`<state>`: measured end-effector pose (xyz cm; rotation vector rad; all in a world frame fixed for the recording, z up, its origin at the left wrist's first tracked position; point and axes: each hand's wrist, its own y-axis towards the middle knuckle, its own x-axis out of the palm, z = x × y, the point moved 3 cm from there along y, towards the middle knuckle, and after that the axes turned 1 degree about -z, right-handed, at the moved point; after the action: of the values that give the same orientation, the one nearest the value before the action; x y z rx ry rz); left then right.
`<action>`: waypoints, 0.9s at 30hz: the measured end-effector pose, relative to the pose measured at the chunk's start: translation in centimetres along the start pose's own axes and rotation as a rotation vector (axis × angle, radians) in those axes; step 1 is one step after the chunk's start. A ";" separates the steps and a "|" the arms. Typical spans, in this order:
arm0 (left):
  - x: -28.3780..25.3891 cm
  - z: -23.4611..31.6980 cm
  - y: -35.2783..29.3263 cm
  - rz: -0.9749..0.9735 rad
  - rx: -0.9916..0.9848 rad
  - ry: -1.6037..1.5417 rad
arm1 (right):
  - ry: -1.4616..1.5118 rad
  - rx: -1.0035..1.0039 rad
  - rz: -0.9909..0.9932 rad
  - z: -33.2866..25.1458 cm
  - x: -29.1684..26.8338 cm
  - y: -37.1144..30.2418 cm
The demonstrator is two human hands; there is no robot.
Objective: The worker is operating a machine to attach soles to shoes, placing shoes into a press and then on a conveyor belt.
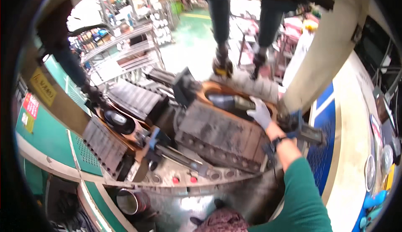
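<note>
Right hand – gloved, fingers spread flat on dark mould; left hand unseen.

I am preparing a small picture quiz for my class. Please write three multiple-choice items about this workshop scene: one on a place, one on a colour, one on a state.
1. Where does the gloved right hand rest?
A. on the open mould
B. on the metal cup
C. on the shelves

2. What colour is the sleeve?
A. red
B. green
C. yellow

3. How does the metal cup stand?
A. lidded
B. flattened
C. open

Answers: 1 A, the fingers lie on the mould's rim; 2 B, the forearm cloth is green; 3 C, its mouth shows.
</note>
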<state>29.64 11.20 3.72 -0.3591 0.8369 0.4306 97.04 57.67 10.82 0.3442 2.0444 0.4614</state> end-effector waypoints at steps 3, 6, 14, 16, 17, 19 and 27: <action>-9.8 -0.5 0.0 0.474 -0.013 0.136 | 0.245 0.178 0.309 -8.0 -4.4 -3.4; -17.0 -7.0 -1.8 0.706 -0.141 0.256 | 0.580 0.236 0.385 -17.9 -6.7 -9.7; -19.6 -23.9 -4.6 0.693 -0.197 0.591 | 0.671 0.604 -0.229 -29.2 0.0 -36.1; -20.8 -21.2 -5.5 0.574 -0.166 0.646 | 0.381 0.585 -0.436 -29.4 2.2 -44.0; -21.1 -22.3 -6.5 0.607 -0.054 0.704 | 0.153 0.453 -0.544 -30.6 2.4 -46.8; -21.5 -22.7 -7.0 0.626 0.077 0.766 | -0.073 0.337 -0.649 -29.9 3.4 -52.2; -18.9 -31.4 -6.9 0.513 -0.030 0.730 | -0.007 0.552 -0.572 -31.2 -0.9 -64.4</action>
<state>2.01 -13.61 -0.15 -0.3280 1.6512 0.8089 66.80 -5.52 -3.71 0.0680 2.1196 -0.4595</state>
